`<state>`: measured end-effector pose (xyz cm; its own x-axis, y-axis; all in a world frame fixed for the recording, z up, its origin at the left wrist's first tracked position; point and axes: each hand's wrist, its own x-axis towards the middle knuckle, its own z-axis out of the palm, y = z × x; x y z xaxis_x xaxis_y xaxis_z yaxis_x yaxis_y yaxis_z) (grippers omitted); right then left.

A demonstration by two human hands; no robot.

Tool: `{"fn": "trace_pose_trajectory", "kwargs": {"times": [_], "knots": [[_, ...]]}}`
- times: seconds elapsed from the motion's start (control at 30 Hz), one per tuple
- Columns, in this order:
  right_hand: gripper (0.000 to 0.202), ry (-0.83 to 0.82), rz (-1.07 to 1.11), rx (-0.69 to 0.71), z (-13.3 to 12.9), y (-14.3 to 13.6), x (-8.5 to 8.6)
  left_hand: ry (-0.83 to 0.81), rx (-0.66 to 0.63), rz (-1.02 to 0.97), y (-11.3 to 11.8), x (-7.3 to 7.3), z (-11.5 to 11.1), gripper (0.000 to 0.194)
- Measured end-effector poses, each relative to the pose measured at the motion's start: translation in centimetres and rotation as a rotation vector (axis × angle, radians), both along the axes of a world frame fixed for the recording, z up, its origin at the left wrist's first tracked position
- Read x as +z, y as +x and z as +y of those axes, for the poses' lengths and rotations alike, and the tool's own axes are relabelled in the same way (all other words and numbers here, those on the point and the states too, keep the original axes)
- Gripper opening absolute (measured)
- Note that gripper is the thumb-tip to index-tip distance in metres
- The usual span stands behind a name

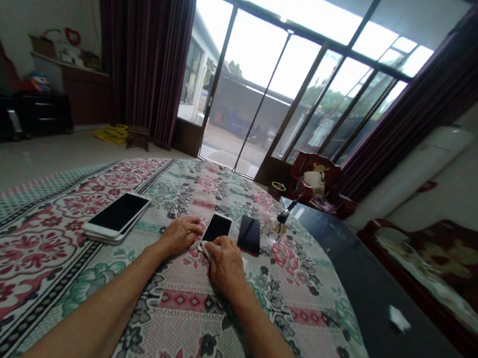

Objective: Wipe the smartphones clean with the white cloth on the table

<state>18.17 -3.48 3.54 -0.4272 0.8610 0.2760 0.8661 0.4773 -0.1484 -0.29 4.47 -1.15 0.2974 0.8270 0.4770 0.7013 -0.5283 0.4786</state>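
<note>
A white smartphone [218,227] with a dark screen lies face up on the patterned tablecloth [179,337]. My left hand [181,234] is closed, its fingertips at the phone's left edge. Over the phone's lower end, my right hand [225,261] has bent, pinched fingers; a small whitish bit shows by the fingertips, too unclear to name. Just right of it lies a black smartphone [250,235] with a reddish lower edge. Farther left, a larger white phone or tablet [119,212] with a black screen rests on another pale flat device.
A clear glass item with a dark upright part [279,224] stands on the table right of the phones. Beyond the right edge is a dark glossy surface [354,280] with a crumpled white piece [398,319]. Wooden chairs and glass doors [250,103] are behind.
</note>
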Motion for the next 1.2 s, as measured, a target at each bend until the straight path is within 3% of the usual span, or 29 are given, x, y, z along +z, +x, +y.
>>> {"fn": "trace_pose_trajectory", "kwargs": {"times": [0.3, 0.5, 0.7, 0.9, 1.2], "knots": [[0.025, -0.078, 0.014, 0.053, 0.1, 1.0, 0.6, -0.012, 0.022, 0.020, 0.0, -0.1, 0.1, 0.030], [0.031, -0.101, 0.057, -0.168, 0.7, 1.2, 0.0, -0.025, 0.035, 0.073, 0.0, -0.3, 0.4, 0.032], [0.034, -0.156, -0.009, -0.250, 0.7, 0.9, 0.4, -0.013, 0.024, 0.107, 0.6, 0.2, 0.1, 0.035], [0.036, -0.098, 0.016, -0.250, 1.1, 0.6, -0.4, 0.004, -0.050, 0.098, 0.9, 1.4, -0.8, 0.036], [0.030, -0.052, 0.062, -0.145, 0.4, -0.2, -0.2, -0.040, 0.141, 0.048, 0.0, 1.5, -1.0, 0.028]]}}
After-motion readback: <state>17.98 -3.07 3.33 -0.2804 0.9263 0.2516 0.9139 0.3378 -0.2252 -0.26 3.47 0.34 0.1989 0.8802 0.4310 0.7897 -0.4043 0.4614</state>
